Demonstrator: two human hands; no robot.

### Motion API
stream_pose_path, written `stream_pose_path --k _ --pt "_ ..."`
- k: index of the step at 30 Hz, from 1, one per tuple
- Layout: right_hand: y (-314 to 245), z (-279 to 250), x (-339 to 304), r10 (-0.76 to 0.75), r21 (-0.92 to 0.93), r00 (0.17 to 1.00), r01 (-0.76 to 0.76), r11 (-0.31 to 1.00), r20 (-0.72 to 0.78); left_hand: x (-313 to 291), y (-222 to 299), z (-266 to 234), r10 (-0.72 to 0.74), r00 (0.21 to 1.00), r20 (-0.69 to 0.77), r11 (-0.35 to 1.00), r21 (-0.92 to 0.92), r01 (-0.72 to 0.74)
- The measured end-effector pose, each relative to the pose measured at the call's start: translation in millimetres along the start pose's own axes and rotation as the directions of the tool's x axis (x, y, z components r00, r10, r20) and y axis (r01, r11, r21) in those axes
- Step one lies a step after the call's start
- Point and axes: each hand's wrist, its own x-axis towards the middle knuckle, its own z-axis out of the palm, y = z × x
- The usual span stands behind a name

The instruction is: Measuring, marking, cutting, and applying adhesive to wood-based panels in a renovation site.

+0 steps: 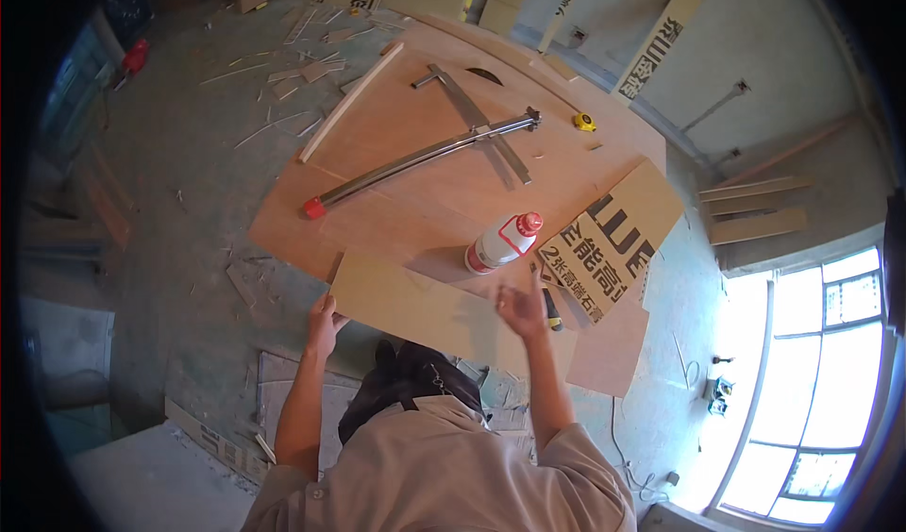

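My left hand (326, 326) grips the left end of a long tan board (415, 303), which lies along the near edge of the wooden worktable (377, 221). Over the right part of that board is my right hand (522, 307), its fingers apart and nothing visible in them. Close to its right side lies a black and yellow tool (552, 311), partly hidden, perhaps a utility knife. A white bottle with a red cap and handle (500, 243) stands on the table just beyond my right hand. Printed board pieces (651, 197) lie to the right.
A metal T-shaped cutting guide with a red end (425, 157) lies across the table's middle. Farther off sit a yellow tape measure (585, 123) and a thin wooden strip (351, 102). Offcuts (311, 72) litter the floor at left. Boards (661, 41) lean on the far wall.
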Motion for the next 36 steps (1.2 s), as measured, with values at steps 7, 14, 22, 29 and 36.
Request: stream_pose_path --k 7,14,22,29,36 --pt "84 85 86 -0.312 0.259 0.943 0.331 0.907 -0.114 42 -18 -33 -0.027 0.989 -0.144 0.979 0.197 0.055" --pt "77 96 128 -0.369 0.522 0.925 0.362 0.772 -0.094 74 -11 -42 0.104 0.984 -0.147 0.886 0.463 -0.024" --pt "79 116 -2 -0.752 0.564 0.640 0.566 0.601 0.159 20 0 1 0.458 0.870 0.183 0.423 0.816 -0.394" --pt "126 85 -145 -0.966 0.372 0.232 0.892 0.257 0.112 6 -2 167 -0.008 0.590 0.807 0.181 0.582 -0.793" --pt "150 23 -233 -0.947 -0.067 -0.140 0.990 -0.125 -0.289 18 -119 373 -0.312 0.172 0.934 -0.037 0.168 -0.985"
